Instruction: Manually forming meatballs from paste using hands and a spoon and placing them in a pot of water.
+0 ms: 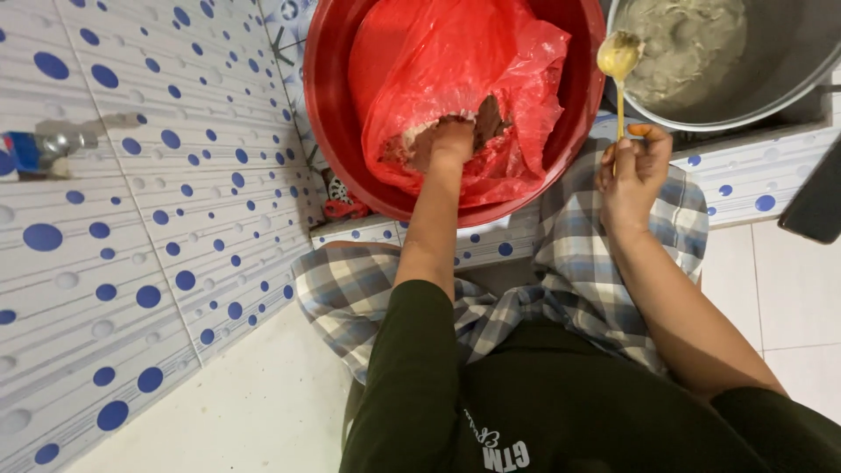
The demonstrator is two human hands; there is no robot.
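Right hand (632, 171) pinches the thin handle of a yellow spoon (618, 58) between thumb and fingertips, fingers closed on it, the bowl of the spoon raised and loaded with a pale, thick paste. Spoon bowl sits at the near rim of a large metal pot (793, 66), which holds more of the same greyish-pale mixture and stands to the right of the basin. Left hand (450, 140) reaches forward into a red plastic bag (455, 61) lying inside a round red basin (333, 105); the fingers are buried in the bag's opening among a brownish filling, so whether they are clenched or spread cannot be told. Bag is crumpled and fills most of the basin's interior. Basin rests on a low ledge (736, 175) tiled in white with blue dots; the same tile covers the wall (131, 219) on the left. Metal tap (61, 140) with a blue part projects from that wall, well apart from both hands. Seated person wears a dark green long-sleeved top, and a checked cloth (578, 263) in grey and blue covers the knees below the basin. Small red-and-black object (340, 200) lies in the gap between basin and wall; its kind cannot be made out.
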